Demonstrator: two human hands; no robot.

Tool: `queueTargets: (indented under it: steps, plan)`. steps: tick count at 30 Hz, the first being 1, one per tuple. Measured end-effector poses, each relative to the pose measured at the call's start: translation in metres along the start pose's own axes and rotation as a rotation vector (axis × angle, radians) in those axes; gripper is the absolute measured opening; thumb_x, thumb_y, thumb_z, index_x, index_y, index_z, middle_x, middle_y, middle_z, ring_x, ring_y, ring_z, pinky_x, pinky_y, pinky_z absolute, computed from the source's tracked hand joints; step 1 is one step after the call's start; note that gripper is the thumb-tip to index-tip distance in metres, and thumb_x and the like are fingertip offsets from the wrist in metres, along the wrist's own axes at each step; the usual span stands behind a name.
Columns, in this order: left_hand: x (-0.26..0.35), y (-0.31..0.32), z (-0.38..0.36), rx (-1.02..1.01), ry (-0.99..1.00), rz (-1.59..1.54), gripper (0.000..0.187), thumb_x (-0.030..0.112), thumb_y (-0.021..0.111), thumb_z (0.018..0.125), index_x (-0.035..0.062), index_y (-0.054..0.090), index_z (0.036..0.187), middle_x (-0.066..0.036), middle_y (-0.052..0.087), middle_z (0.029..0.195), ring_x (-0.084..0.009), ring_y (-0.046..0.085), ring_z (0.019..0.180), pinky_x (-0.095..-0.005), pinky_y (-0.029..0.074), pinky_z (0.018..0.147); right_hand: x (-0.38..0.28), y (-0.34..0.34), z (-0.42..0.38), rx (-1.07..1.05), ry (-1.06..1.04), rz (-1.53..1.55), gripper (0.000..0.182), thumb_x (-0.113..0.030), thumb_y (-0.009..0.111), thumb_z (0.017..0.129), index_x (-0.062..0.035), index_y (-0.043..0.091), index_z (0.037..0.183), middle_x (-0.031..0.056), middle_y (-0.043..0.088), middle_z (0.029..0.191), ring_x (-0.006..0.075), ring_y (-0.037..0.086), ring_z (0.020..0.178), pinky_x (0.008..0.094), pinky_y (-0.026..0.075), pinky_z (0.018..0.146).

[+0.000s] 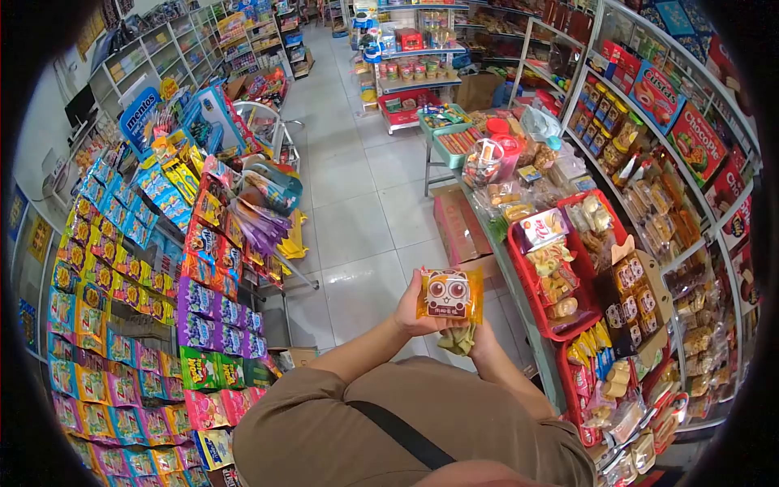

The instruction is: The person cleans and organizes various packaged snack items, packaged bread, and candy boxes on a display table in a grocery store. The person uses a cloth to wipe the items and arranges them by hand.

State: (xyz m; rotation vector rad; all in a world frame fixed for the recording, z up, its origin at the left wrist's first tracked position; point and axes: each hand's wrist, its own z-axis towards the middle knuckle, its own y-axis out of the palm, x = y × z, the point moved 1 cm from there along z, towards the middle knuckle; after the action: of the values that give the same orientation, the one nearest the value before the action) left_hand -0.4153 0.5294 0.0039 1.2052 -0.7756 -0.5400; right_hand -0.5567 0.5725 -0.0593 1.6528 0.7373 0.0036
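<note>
In front of my chest, my left hand (410,315) is closed on a snack packet (451,294). The packet is orange and clear, with a brown and white cartoon face that has big round eyes, turned up towards me. Just below and to the right, my right hand (485,339) is closed on a crumpled yellow-green cloth (458,339), which hangs under the packet. The packet hides part of the right hand's fingers. To the right, a red tray (560,329) holds wrapped snacks, and an open display box (621,312) carries packets with similar cartoon faces.
Hanging strips of sweet packets (122,325) fill the left side, beside a folding metal stand (284,130). On the right runs a long table (527,325) with jars and trays, backed by a glass cabinet (661,150). Tiled floor (357,215) leads ahead to shelves (418,53).
</note>
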Motion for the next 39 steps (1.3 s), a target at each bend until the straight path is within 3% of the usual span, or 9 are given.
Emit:
queueTargets:
  steps: [10,14,18,25,26,29,30,34,39]
  plan:
    - [0.000,0.008,-0.014,-0.008,0.031,0.023,0.079,0.070,0.021,0.081,0.0116,0.030,0.134,-0.017,0.040,0.132,-0.0374,0.044,0.117,-0.0563,0.042,0.087,-0.001,0.047,-0.004,-0.028,-0.124,-0.443,0.044,-0.035,0.039,0.092,-0.0032,0.045,0.122,0.0103,0.054,0.116,0.0216,0.057,0.100,0.0343,0.049,0.082]
    - [-0.006,0.011,-0.012,-0.022,-0.022,0.038,0.079,0.068,0.024,0.082,0.0078,0.030,0.133,-0.016,0.040,0.131,-0.0332,0.044,0.118,-0.0514,0.041,0.092,-0.007,0.058,-0.006,-0.030,-0.143,-0.171,0.043,-0.032,0.039,0.091,-0.0047,0.045,0.123,0.0127,0.055,0.115,0.0233,0.058,0.098,0.0342,0.051,0.079]
    - [-0.017,0.000,0.001,0.030,-0.073,0.162,0.081,0.067,0.025,0.083,0.0047,0.028,0.134,-0.016,0.040,0.132,-0.0305,0.041,0.121,-0.0482,0.037,0.097,-0.015,0.024,-0.009,-0.237,0.080,0.264,0.045,-0.037,0.041,0.090,-0.0068,0.046,0.122,0.0135,0.054,0.116,0.0250,0.057,0.101,0.0369,0.051,0.081]
    - [-0.049,-0.003,0.046,-0.036,-0.226,0.089,0.080,0.064,0.029,0.084,0.0028,0.027,0.135,-0.014,0.040,0.133,-0.0290,0.042,0.121,-0.0484,0.038,0.096,-0.046,-0.005,-0.040,0.052,-0.164,0.224,0.039,-0.030,0.041,0.091,-0.0032,0.046,0.119,0.0140,0.055,0.115,0.0246,0.057,0.100,0.0372,0.051,0.083]
    - [-0.054,-0.001,0.055,-0.034,-0.235,0.123,0.079,0.063,0.028,0.084,0.0027,0.027,0.135,-0.014,0.040,0.132,-0.0287,0.042,0.121,-0.0484,0.039,0.096,-0.056,-0.015,-0.046,-0.126,-0.121,0.313,0.037,-0.028,0.040,0.091,-0.0028,0.047,0.118,0.0138,0.055,0.114,0.0250,0.058,0.098,0.0357,0.052,0.079]
    - [-0.071,-0.001,0.084,-0.040,-0.249,0.183,0.074,0.061,0.026,0.086,0.0047,0.029,0.134,-0.011,0.043,0.130,-0.0274,0.044,0.119,-0.0489,0.041,0.093,-0.089,-0.045,-0.058,-0.029,-0.252,0.081,0.042,-0.034,0.040,0.090,-0.0025,0.048,0.116,0.0147,0.056,0.112,0.0254,0.059,0.095,0.0337,0.053,0.073]
    - [-0.077,0.000,0.095,-0.023,-0.252,0.204,0.072,0.061,0.026,0.087,0.0065,0.030,0.134,-0.010,0.044,0.129,-0.0268,0.045,0.118,-0.0489,0.043,0.091,-0.104,-0.045,-0.066,-0.359,-0.117,0.290,0.047,-0.039,0.039,0.088,-0.0018,0.047,0.116,0.0160,0.056,0.110,0.0273,0.058,0.097,0.0361,0.052,0.076]
    - [-0.098,0.007,0.138,0.029,-0.293,0.330,0.064,0.057,0.026,0.089,0.0099,0.035,0.131,-0.008,0.049,0.124,-0.0244,0.052,0.111,-0.0468,0.048,0.084,-0.155,-0.061,-0.090,0.319,-0.429,0.135,0.048,-0.035,0.035,0.087,0.0017,0.046,0.116,0.0191,0.055,0.112,0.0312,0.054,0.103,0.0422,0.043,0.091]
    - [-0.153,-0.015,0.196,0.265,-0.344,0.418,0.055,0.054,0.030,0.091,0.0126,0.042,0.125,-0.007,0.053,0.119,-0.0197,0.056,0.105,-0.0446,0.050,0.080,-0.216,-0.083,-0.117,0.270,-0.432,0.044,0.046,-0.035,0.041,0.088,0.0004,0.047,0.116,0.0184,0.055,0.113,0.0313,0.054,0.104,0.0411,0.042,0.091]
